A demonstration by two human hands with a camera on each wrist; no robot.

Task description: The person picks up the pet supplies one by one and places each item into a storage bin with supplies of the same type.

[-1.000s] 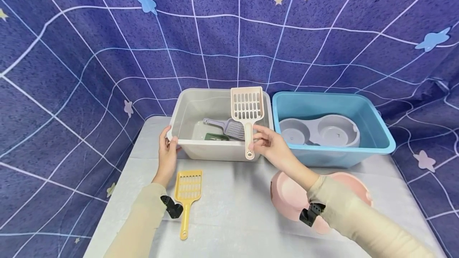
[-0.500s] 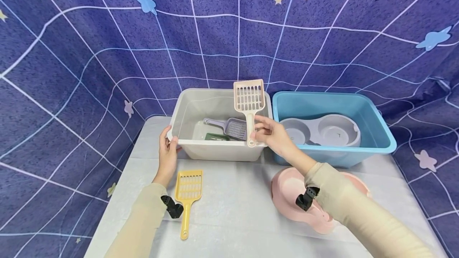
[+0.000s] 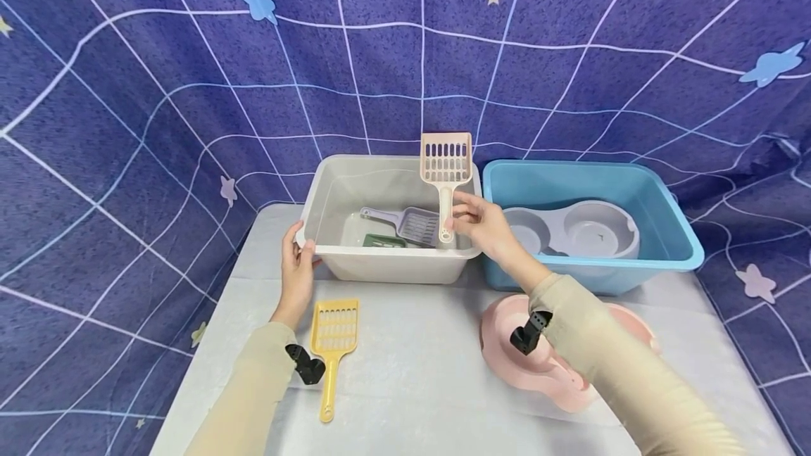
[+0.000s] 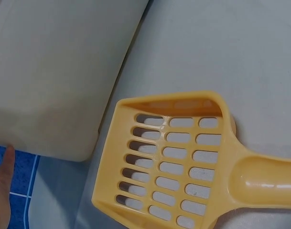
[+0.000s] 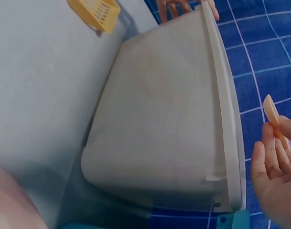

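Observation:
My right hand [image 3: 484, 225] pinches the handle of a cream litter scoop [image 3: 446, 160], held blade up over the right part of a grey plastic bin [image 3: 380, 267]. In the right wrist view the scoop [image 5: 271, 112] appears nearly edge-on between thumb and fingers. My left hand [image 3: 296, 274] grips the bin's front left corner, thumb at the rim. Inside the bin lie a purple litter scoop [image 3: 415, 224] and a dark green item [image 3: 383, 241], mostly hidden by the front wall. A yellow litter scoop [image 3: 334, 333] lies flat on the table beside my left wrist.
A blue bin [image 3: 592, 169] stands right of the grey one, with a grey double bowl [image 3: 557, 220] inside. In front of it, a pink double bowl [image 3: 507, 350] rests on the table [image 3: 412, 371], partly under my right forearm. A patterned curtain [image 3: 380, 55] hangs behind.
My right hand has carried the cream scoop upward and slightly right, away from the bin's front wall. The left hand stays in place at the corner.

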